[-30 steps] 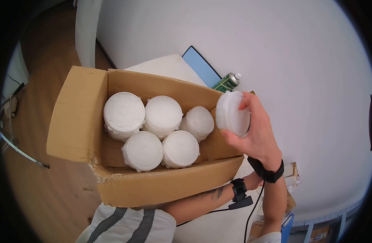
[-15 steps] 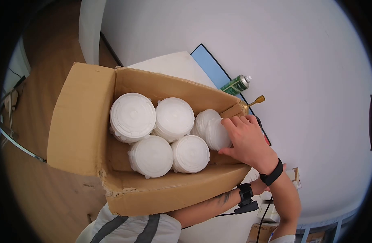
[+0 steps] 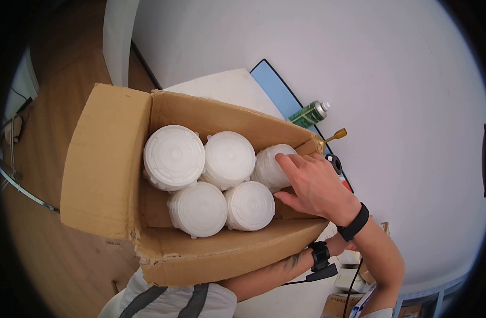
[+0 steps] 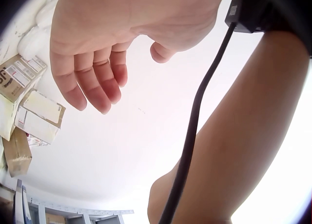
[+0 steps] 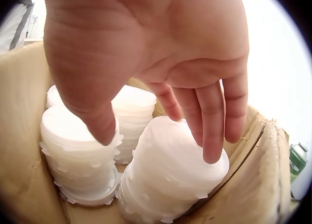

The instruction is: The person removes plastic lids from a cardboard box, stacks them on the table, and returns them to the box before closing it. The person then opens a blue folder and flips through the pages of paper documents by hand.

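Stacks of white plastic lids stand in an open cardboard box (image 3: 200, 249). My right hand (image 3: 319, 185) is at the right end of the box, over the tilted stack of lids (image 3: 270, 168) there. In the right wrist view its fingers (image 5: 212, 121) hang down over the top lid (image 5: 170, 141), spread and uncurled, with the thumb apart from them beside a neighbouring stack (image 5: 80, 156). My left hand (image 4: 117, 19) is outside the box, its fingers loosely bent and holding nothing; in the head view it is mostly hidden behind the right forearm.
Beyond the box, a green spray can (image 3: 309, 114) lies near a blue, dark-edged panel (image 3: 277, 87). A brass-coloured fitting (image 3: 335, 135) sticks out past the box corner. Small cartons (image 4: 39, 117) stand by the left hand. A black cable (image 4: 192, 131) runs along the left forearm.
My right hand has carried a white lid stack down into the box's right end, onto the stack there. Its fingers have loosened since. The left hand stays outside the box.
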A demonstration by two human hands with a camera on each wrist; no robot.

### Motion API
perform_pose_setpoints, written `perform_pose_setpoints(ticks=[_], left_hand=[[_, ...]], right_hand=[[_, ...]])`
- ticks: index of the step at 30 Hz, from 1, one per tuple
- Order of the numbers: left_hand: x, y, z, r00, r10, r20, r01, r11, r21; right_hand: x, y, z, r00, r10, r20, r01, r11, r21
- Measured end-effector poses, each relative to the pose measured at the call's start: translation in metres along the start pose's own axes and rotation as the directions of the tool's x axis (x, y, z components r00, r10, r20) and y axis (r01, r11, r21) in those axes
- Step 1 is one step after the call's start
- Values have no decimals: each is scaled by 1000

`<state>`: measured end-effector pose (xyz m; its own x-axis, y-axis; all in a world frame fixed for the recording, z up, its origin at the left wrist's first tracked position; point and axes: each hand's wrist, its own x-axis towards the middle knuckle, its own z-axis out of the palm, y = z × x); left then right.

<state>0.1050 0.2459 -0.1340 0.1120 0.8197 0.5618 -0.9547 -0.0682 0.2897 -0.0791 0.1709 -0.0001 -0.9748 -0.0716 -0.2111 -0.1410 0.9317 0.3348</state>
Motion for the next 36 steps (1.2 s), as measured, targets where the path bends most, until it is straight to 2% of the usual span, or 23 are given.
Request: perform_pose_setpoints(ticks=[3, 5, 6, 8, 9, 11, 12, 13, 14, 15, 17, 18, 19, 21, 22, 24, 25, 26, 27, 31, 32, 34, 36], left_hand=[[-8, 10, 9, 997, 71, -13, -69, 989, 132], [-18, 31, 16, 992, -101, -72, 110, 985, 131], [-17, 28, 15, 992, -109, -71, 117, 984, 133], [-16, 23, 13, 989, -13, -149, 64, 937, 344], [-15, 21, 10, 989, -25, -148, 75, 935, 346], [-13, 11, 0, 989, 81, -123, -22, 909, 417], [-5, -5, -17, 992, 51, -114, 0, 910, 414], [8, -25, -40, 997, -9, -74, 29, 962, 272], [14, -41, -50, 997, -66, -30, 69, 990, 125], [12, -39, -43, 995, -97, -22, 99, 987, 125], [7, -23, -34, 998, 7, -68, -1, 995, 100], [-3, -18, -25, 964, 267, 5, -223, 791, 569], [-2, -34, -41, 966, 260, 0, -213, 792, 572], [2, -60, -69, 969, 246, 14, -143, 513, 846], [-8, -43, -56, 970, 244, 5, -133, 509, 850], [-24, -2, -21, 987, 121, -107, 15, 592, 806], [-24, 1, -16, 986, 122, -112, 20, 584, 812], [-21, 2, -11, 975, 65, -213, 64, 835, 547], [-20, 3, -7, 958, -22, -286, 84, 975, 207], [-13, 7, -3, 950, -101, -296, 134, 986, 95], [-14, 3, -6, 959, -52, -277, 78, 993, 85], [-14, -4, -15, 965, -4, -263, 24, 997, 73], [-14, -2, -18, 980, 26, -196, 14, 980, 201]], right_hand=[[3, 4, 2, 991, -94, -94, 89, 995, -50], [9, 8, 5, 993, -78, -88, 61, 982, -176], [10, 8, 3, 993, -70, -92, 53, 983, -175], [13, 7, -3, 990, -98, -103, 91, 994, -68], [14, 8, -1, 990, -87, -109, 80, 995, -66], [11, 11, 6, 994, -64, -84, 61, 997, -36], [10, 11, 5, 996, -34, -88, 31, 999, -32], [8, 11, 3, 1000, -13, -24, 13, 1000, -14], [4, 13, 2, 999, 6, 39, -7, 1000, 6], [0, 14, 2, 999, 37, 32, -37, 999, 12], [-1, 11, 1, 996, -42, -80, 35, 995, -96], [-1, 7, -5, 996, -37, -80, 29, 995, -98], [2, 2, -12, 996, -33, -85, 25, 996, -91], [8, -3, -20, 996, -83, -45, 77, 988, -131], [10, -2, -13, 995, -86, -53, 79, 989, -123], [19, 5, 10, 975, -221, -3, 217, 961, -170], [22, 10, 23, 974, -226, -14, 220, 961, -170], [24, 12, 29, 968, -248, -33, 239, 957, -164], [25, 15, 35, 962, -268, -50, 258, 953, -158], [24, 17, 33, 970, -242, -30, 237, 966, -102], [25, 15, 29, 970, -242, -32, 238, 966, -101], [28, 11, 23, 964, -204, 168, 227, 965, -130], [31, 11, 21, 966, -198, 167, 219, 969, -117]])
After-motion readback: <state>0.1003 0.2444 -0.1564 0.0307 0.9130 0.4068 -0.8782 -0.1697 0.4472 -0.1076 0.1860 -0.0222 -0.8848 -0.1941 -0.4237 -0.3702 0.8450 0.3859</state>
